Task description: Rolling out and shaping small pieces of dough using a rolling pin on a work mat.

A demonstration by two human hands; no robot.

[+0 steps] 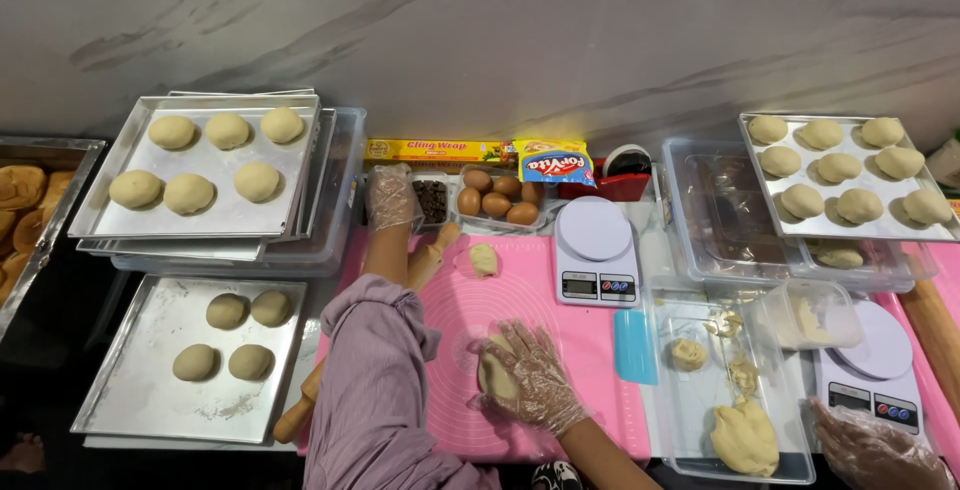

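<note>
**A:** Item one, your hands?

**B:** My right hand [530, 378], in a thin crinkled plastic glove, fingers spread and curved, cupped over a pale dough ball [497, 370] on the pink silicone mat [590, 350]. My left hand [391, 197], gloved too, is stretched away from me, loosely curled; I cannot tell whether it holds anything. A wooden rolling pin [425, 265] lies just beside that arm.

**A:** Beyond the right hand?

**B:** A small dough scrap [483, 258], then a white round-topped scale [595, 250]; brown eggs [497, 197] in a clear box farther off. Left of it, metal trays [150, 380] with smooth rounded buns.

**A:** Risks?

**B:** I judge the soft dough may stick to the glove and tear its skin if pressed too hard; my left sleeve [375, 370] could nudge the pin off the counter.
</note>
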